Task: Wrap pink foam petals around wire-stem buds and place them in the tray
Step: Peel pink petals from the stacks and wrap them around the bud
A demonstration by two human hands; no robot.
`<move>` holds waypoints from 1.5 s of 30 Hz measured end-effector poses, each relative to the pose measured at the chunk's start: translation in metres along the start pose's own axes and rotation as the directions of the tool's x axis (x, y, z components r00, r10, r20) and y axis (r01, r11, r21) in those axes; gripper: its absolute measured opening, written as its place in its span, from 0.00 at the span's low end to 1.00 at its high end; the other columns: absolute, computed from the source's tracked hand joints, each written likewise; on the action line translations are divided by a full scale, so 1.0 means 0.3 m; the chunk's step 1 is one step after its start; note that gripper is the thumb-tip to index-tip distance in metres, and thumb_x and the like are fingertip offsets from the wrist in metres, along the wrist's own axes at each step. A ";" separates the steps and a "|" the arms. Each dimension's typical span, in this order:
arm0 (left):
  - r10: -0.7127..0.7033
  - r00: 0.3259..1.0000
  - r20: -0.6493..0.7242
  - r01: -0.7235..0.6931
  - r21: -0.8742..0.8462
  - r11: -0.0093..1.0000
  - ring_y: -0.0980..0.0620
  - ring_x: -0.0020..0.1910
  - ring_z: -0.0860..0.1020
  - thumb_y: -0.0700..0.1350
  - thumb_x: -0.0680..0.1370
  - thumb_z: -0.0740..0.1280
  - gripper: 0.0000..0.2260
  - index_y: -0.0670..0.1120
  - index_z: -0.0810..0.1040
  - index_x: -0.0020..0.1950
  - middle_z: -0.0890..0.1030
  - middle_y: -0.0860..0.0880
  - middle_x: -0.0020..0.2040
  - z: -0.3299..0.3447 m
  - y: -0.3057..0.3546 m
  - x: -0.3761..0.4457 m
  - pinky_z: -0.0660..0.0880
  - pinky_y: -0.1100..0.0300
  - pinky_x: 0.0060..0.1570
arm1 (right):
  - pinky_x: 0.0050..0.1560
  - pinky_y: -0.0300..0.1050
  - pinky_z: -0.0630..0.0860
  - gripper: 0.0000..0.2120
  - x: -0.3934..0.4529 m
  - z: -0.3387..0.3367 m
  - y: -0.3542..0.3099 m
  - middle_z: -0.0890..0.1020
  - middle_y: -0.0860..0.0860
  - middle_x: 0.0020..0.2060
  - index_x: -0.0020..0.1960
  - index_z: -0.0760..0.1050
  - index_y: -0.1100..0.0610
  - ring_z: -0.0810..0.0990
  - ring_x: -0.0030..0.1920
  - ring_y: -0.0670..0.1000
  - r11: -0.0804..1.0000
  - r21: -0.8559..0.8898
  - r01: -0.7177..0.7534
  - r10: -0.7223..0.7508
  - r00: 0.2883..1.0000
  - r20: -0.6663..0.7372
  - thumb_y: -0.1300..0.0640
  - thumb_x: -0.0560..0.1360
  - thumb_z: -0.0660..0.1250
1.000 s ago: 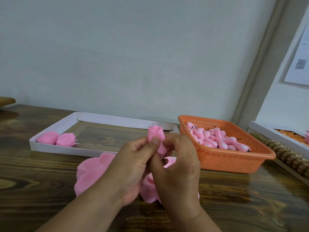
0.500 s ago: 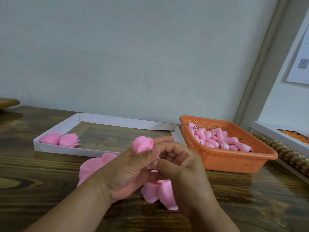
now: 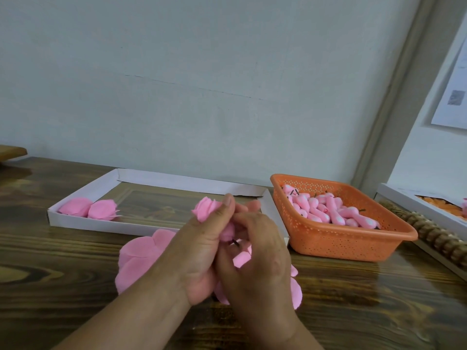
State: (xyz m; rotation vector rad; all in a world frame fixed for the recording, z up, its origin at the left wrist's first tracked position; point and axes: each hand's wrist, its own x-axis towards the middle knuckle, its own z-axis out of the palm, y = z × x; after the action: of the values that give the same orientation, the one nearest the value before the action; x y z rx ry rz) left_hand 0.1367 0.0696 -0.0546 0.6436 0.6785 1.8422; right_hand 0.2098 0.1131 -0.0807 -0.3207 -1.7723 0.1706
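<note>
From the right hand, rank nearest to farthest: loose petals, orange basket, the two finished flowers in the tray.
1. Loose petals, just beneath the right hand.
2. Orange basket, to its right.
3. Finished flowers, far left in the white tray.

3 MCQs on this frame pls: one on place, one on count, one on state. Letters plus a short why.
1. Where does the orange basket sit relative to the white tray?
A. To its right
B. To its left
C. Inside it

2. How many finished pink flowers lie in the tray?
A. None
B. Two
C. Five

3. What is the left hand doing?
A. Resting flat on the table
B. Reaching into the basket
C. Gripping a wrapped bud

Answers:
1 A: the basket stands right of the tray's right wall.
2 B: the two finished flowers lie side by side in its left end.
3 C: thumb and fingers curl round the wrapped bud, with the right hand working at its base.
</note>
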 end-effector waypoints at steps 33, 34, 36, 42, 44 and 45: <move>0.446 0.861 0.245 -0.437 0.807 0.399 0.57 0.37 0.81 0.51 0.72 0.69 0.04 0.51 0.82 0.41 0.83 0.53 0.38 -0.009 0.015 -0.022 0.78 0.65 0.35 | 0.33 0.33 0.73 0.06 0.024 -0.092 0.049 0.81 0.52 0.31 0.38 0.80 0.60 0.77 0.32 0.45 0.460 0.582 -0.670 0.501 0.737 0.453 0.61 0.63 0.67; 0.463 0.849 0.255 -0.443 0.820 0.361 0.57 0.36 0.80 0.48 0.73 0.70 0.04 0.50 0.82 0.40 0.82 0.53 0.36 -0.013 0.014 -0.020 0.77 0.63 0.35 | 0.32 0.33 0.72 0.05 0.025 -0.093 0.045 0.80 0.52 0.30 0.37 0.80 0.59 0.76 0.31 0.45 0.475 0.578 -0.663 0.517 0.742 0.425 0.60 0.63 0.67; 0.496 0.827 0.265 -0.447 0.844 0.294 0.58 0.32 0.76 0.52 0.72 0.69 0.08 0.50 0.79 0.36 0.79 0.55 0.32 -0.015 0.014 -0.019 0.73 0.66 0.32 | 0.31 0.33 0.72 0.04 0.027 -0.095 0.042 0.79 0.52 0.28 0.34 0.79 0.59 0.75 0.29 0.45 0.488 0.578 -0.654 0.556 0.743 0.372 0.60 0.62 0.66; 0.511 0.821 0.257 -0.417 0.880 0.228 0.62 0.30 0.72 0.54 0.71 0.67 0.11 0.55 0.71 0.31 0.74 0.61 0.29 -0.013 0.013 -0.020 0.67 0.72 0.30 | 0.30 0.33 0.71 0.02 0.033 -0.099 0.045 0.77 0.50 0.26 0.33 0.78 0.56 0.74 0.29 0.45 0.526 0.555 -0.644 0.579 0.749 0.322 0.58 0.63 0.67; 0.527 0.813 0.248 -0.409 0.887 0.213 0.62 0.29 0.71 0.57 0.70 0.65 0.12 0.54 0.69 0.30 0.74 0.61 0.28 -0.016 0.012 -0.016 0.67 0.72 0.29 | 0.31 0.33 0.71 0.03 0.031 -0.096 0.045 0.77 0.51 0.27 0.34 0.78 0.58 0.74 0.29 0.45 0.554 0.548 -0.627 0.567 0.766 0.303 0.58 0.63 0.68; 0.533 0.810 0.245 -0.405 0.891 0.205 0.62 0.29 0.71 0.59 0.70 0.64 0.13 0.54 0.69 0.30 0.74 0.61 0.28 -0.016 0.013 -0.015 0.67 0.71 0.29 | 0.31 0.34 0.71 0.04 0.031 -0.094 0.045 0.78 0.51 0.27 0.35 0.78 0.59 0.74 0.29 0.45 0.570 0.542 -0.617 0.560 0.775 0.293 0.59 0.64 0.68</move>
State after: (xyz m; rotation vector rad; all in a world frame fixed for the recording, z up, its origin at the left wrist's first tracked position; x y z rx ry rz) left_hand 0.1324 0.0634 -0.0557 1.6686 1.8544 1.9089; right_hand 0.2370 0.1271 -0.0697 -0.4215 -1.5219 1.2537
